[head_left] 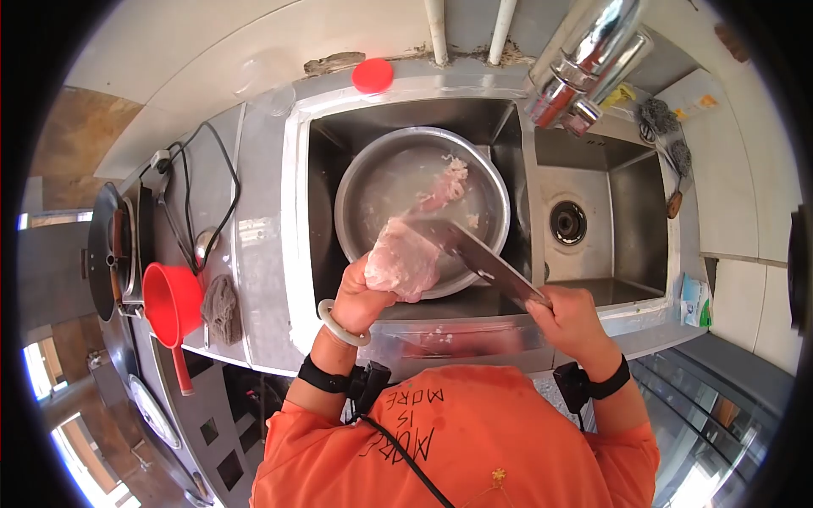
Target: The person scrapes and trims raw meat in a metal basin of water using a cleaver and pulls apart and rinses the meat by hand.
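Observation:
My left hand (359, 298) is closed around a pale pink piece of raw meat (401, 258), held over the near side of a round metal basin (359, 190). In my right hand (569, 317) is the handle of a knife with a broad dark blade (478, 256). The blade slants up and left, its far end against the top of the meat. Pinkish scraps of meat (449, 186) lie in the basin, which holds cloudy water. The basin stands in the left bowl of a steel sink (326, 135).
A second sink bowl (576, 182) with a drain is on the right, below a chrome faucet (584, 72). On the left counter are a red dipper (172, 300), a grey cloth (222, 309) and a black cable (233, 182). A red lid (373, 76) lies behind the sink.

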A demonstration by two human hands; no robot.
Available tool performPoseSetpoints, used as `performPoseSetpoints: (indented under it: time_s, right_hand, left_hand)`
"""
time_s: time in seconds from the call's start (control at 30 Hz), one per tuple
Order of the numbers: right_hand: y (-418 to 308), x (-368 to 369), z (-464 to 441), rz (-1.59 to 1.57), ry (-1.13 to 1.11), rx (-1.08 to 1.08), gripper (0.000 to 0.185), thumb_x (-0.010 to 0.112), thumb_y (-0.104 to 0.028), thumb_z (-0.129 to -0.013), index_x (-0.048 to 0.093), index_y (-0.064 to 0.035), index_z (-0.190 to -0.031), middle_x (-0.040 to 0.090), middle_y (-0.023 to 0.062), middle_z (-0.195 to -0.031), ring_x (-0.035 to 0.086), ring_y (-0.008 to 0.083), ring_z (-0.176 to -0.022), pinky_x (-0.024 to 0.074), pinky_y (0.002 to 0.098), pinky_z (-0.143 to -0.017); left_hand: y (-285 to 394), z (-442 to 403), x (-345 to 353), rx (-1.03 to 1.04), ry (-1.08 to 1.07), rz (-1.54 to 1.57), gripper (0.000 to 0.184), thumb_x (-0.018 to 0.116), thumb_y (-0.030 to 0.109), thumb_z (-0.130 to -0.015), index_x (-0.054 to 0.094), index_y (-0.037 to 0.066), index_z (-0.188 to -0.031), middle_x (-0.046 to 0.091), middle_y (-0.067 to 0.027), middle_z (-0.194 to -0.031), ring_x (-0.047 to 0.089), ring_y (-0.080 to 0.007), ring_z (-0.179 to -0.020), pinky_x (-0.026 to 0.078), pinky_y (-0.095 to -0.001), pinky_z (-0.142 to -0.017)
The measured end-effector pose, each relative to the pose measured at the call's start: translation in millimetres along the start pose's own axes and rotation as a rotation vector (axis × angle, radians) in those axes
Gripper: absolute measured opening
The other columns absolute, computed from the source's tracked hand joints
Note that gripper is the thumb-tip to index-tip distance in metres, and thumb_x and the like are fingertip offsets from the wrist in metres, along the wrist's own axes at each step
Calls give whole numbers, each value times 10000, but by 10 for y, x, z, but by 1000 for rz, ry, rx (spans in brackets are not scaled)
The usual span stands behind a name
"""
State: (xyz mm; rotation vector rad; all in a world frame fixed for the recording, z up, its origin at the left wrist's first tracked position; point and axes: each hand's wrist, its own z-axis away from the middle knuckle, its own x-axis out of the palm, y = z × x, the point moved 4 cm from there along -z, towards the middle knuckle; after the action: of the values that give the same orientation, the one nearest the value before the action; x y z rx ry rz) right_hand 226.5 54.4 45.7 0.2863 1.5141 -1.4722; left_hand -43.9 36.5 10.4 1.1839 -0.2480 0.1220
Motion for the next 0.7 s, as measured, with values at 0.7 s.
performPoseSetpoints:
  time_s: [0.7]
  right_hand:
    - [-382, 220, -271, -67, 139, -154, 202, 578, -206, -798, 586, -11, -747, 575, 135, -629, 562, 340, -583, 441, 412, -533]
  left_hand:
    - [-41, -8, -98, 57, 44, -2, 560, 478, -157, -552, 556, -19, -1089, 622, -61, -949, 600, -146, -845, 476, -238, -689]
